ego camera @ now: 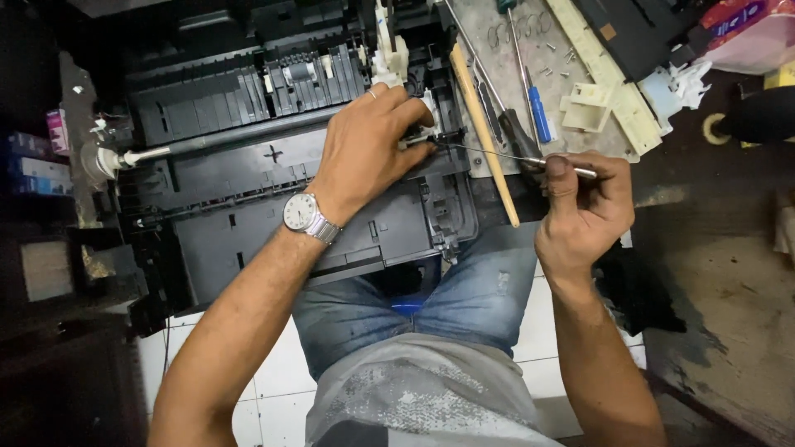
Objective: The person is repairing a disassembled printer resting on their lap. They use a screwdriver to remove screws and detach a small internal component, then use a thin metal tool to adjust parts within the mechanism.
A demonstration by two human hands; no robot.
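A black printer chassis (248, 174) with its covers off lies across my lap. My left hand (368, 141), with a wristwatch (303, 213) and a ring, rests on its right side and pinches a small part by the edge. My right hand (584, 207) grips a thin metal tool (497, 155) whose fine tip reaches left to the spot under my left fingers. A metal roller shaft (207, 142) runs across the chassis. A white plastic piece (389, 54) stands up just beyond my left hand.
A wooden stick (484, 136), a blue-handled screwdriver (538, 112), other tools and loose screws (563, 56) lie on a grey board beside beige plastic parts (604, 91). Coloured boxes (37, 161) sit at the far left. White floor tiles (273, 372) show below.
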